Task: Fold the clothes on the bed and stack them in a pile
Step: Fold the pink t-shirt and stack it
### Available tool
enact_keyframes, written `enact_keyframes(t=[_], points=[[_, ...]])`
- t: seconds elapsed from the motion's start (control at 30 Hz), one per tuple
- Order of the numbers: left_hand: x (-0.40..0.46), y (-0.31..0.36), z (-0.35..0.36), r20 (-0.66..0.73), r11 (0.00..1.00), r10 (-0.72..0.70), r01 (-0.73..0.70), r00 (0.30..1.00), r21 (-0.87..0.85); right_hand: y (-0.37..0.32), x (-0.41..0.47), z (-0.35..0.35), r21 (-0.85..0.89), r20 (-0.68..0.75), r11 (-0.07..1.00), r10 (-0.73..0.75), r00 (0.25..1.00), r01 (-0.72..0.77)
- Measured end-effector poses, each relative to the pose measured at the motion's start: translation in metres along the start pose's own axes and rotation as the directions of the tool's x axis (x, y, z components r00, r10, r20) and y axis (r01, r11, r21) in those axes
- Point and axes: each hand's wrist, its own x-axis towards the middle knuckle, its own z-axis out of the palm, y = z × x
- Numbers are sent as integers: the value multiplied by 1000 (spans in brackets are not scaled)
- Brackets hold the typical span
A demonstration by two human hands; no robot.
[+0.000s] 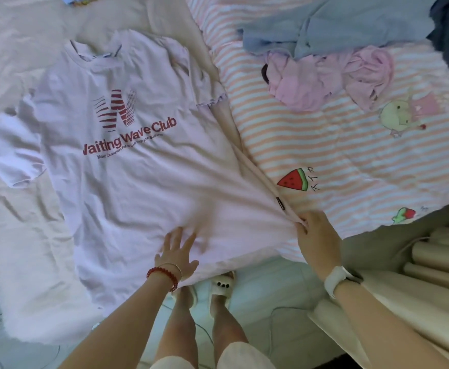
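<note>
Left hand (176, 253) flat, fingers spread on pink T-shirt (127, 161); right hand (318, 241) grip pinches hem corner.

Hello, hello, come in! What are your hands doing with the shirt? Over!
Left hand flat on T-shirt, smoothing hem. Right hand pinching hem corner. Shirt spread flat, not folded. Pink clothes and blue garment waiting.

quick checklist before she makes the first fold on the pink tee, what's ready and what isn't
1. T-shirt spread print side up: ok.
2. Right hand pinches the hem corner: ok.
3. Left hand flat on the lower hem, smoothing: ok.
4. Sleeves flat: not ok, the upper one is bunched.
5. Fabric smooth: not ok, creases near the hem.
6. Pile spot free: cannot tell; crumpled pink clothes and a blue garment lie on the striped blanket.
</note>
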Motion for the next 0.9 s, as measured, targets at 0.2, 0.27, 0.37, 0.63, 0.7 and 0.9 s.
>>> enact_keyframes(t=[0.2,0.27,0.37,0.63,0.7,0.9], points=[[1,21,-12,-158,999,-17,12,987,-33,4,-12,11,-130,76,985,-108,991,117],[1,33,-16,-264,998,62,-68,963,-11,-1,-11,14,-74,-30,993,-93,995,91],[5,56,-19,-292,982,170,-187,941,-32,-9,-8,21,36,-116,995,-92,989,97],[14,54,-7,-148,983,181,-186,972,-15,0,-8,14,680,-18,616,555,832,-397],[10,45,-4,-96,982,181,-186,979,-42,-1,-6,13,558,41,666,574,818,-496],[-18,-1,-3,-421,809,-186,-105,888,-579,-56,-8,14,94,-283,992,-56,958,86]])
